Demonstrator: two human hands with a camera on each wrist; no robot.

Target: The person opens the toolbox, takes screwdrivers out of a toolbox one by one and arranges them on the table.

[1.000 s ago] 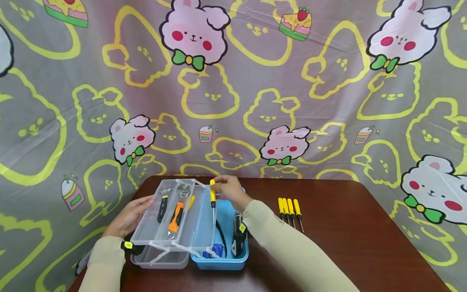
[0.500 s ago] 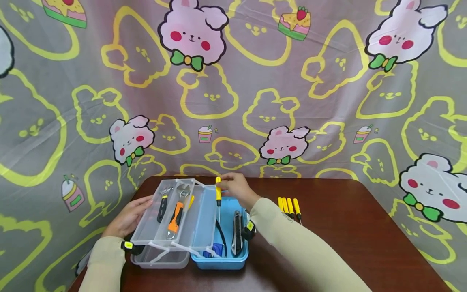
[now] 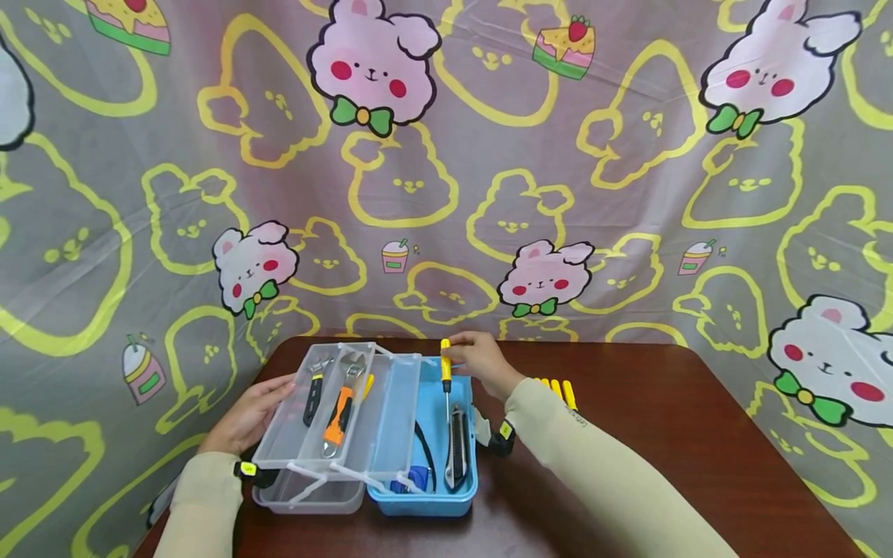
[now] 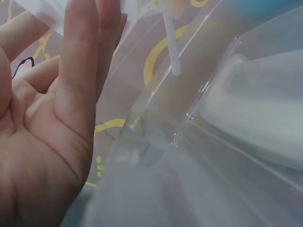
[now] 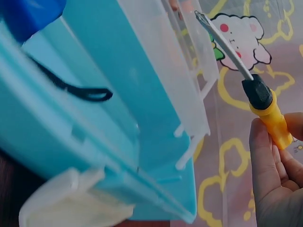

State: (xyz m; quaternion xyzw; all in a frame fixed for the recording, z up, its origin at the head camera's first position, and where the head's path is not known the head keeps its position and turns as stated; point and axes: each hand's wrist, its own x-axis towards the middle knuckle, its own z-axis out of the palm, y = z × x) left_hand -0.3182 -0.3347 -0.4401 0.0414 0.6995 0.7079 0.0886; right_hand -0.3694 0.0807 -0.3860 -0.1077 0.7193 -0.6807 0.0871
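Observation:
My right hand (image 3: 484, 360) pinches a screwdriver (image 3: 446, 364) by its yellow handle. Its shaft hangs down over the blue toolbox base (image 3: 421, 508) in the head view; the right wrist view shows its tip, past a black collar. At the left, my left hand (image 3: 253, 411) holds the edge of the raised clear tray (image 3: 279, 442), fingers mostly straight in the left wrist view. An adjustable wrench with a black grip (image 3: 315, 395) and one with an orange grip (image 3: 339, 415) lie in the tray. A yellow-handled tool (image 3: 367, 386) lies partly hidden beside them.
A utility knife (image 3: 456, 453) and a blue tape measure (image 3: 413, 479) with a black strap lie in the blue base. Several yellow-handled screwdrivers (image 3: 568, 394) lie on the brown table (image 3: 670, 434), partly behind my right sleeve. A patterned curtain (image 3: 446, 194) surrounds the table.
My right hand has moved right with the screwdriver, from above the clear tray to above the open blue base. The left hand and the tray stay in place.

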